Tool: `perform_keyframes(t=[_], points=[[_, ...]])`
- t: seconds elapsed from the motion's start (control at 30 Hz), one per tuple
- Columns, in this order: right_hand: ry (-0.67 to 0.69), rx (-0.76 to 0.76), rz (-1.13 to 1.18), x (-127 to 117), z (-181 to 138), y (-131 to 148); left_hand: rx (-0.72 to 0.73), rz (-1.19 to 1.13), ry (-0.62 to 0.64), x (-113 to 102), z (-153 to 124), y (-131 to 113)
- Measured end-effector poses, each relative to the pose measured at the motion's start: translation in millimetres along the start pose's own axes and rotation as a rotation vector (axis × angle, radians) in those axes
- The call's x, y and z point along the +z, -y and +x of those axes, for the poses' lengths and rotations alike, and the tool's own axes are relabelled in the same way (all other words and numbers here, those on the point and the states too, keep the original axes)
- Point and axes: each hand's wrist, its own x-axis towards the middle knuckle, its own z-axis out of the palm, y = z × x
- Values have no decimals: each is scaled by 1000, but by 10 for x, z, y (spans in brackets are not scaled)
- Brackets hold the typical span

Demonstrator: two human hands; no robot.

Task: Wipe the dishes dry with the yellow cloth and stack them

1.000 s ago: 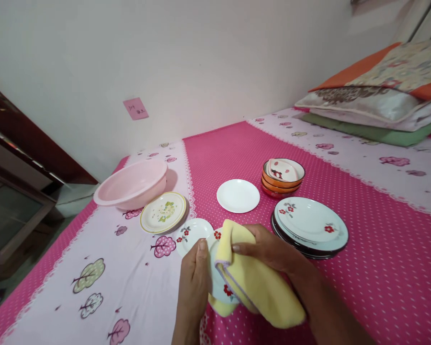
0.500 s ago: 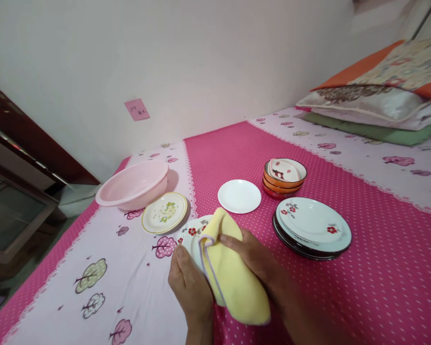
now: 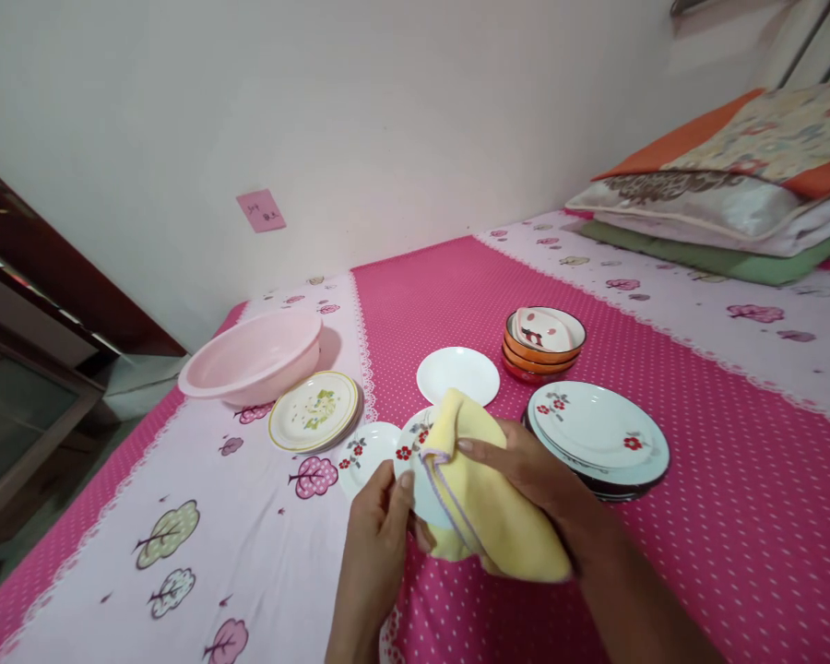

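My left hand (image 3: 377,544) grips the near edge of a small white plate with red flowers (image 3: 415,461), held tilted above the bedspread. My right hand (image 3: 526,470) presses a folded yellow cloth (image 3: 488,503) against the face of that plate, fingers wrapped over the cloth. A second small flowered plate (image 3: 366,452) lies flat just left of the held one.
A plain white saucer (image 3: 457,374) lies beyond the hands. Stacked orange bowls (image 3: 543,343) and a stack of large flowered plates (image 3: 598,429) sit to the right. A yellow-rimmed plate stack (image 3: 314,410) and a pink basin (image 3: 253,355) are at the left. Folded bedding (image 3: 733,194) lies far right.
The held plate and cloth shifted slightly right and up. The cloth slid across the plate's face, and the flat plate beneath is uncovered again.
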Motion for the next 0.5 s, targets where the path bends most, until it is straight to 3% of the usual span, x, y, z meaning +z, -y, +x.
perform_keyframes(t=[0.13,0.3,0.4,0.5], points=[[-13,-6,-12,-45,11,-13,-19,-11,101,-5,-6,6],[97,21,-83,-64,6,-5,5,-46,30,6,-23,-40],[93,12,-113,-63,-23,37,20,-67,38,14,-37,-69],[85,5,-28,-7,-46,69,25,-90,-51,38,-36,-65]])
